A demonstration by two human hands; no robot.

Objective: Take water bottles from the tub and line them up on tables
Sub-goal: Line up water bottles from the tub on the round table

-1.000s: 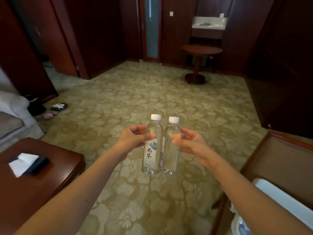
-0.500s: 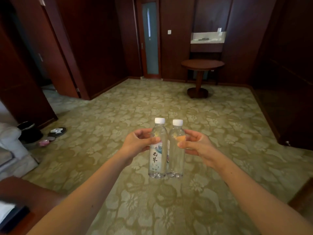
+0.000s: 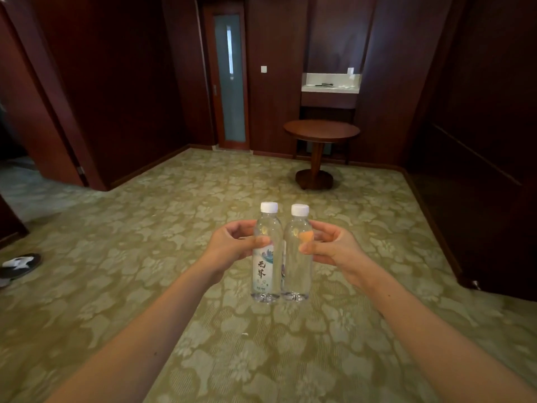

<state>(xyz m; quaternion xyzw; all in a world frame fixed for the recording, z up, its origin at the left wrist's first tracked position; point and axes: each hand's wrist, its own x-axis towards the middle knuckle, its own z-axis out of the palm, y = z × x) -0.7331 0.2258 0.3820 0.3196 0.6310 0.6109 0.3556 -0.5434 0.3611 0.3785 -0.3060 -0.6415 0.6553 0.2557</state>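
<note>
Bottles (image 3: 266, 257) (image 3: 297, 257), full, smooth and likely slippery, sit upright, left hand (image 3: 232, 247) and right hand (image 3: 331, 248) each gripping one near the shoulder.

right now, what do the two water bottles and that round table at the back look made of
Left water bottle and right water bottle: clear glossy plastic, probably; the carpet shows through them. Round table: reddish-brown wood or veneer, semi-gloss, judging by the soft sheen on its top.
</note>
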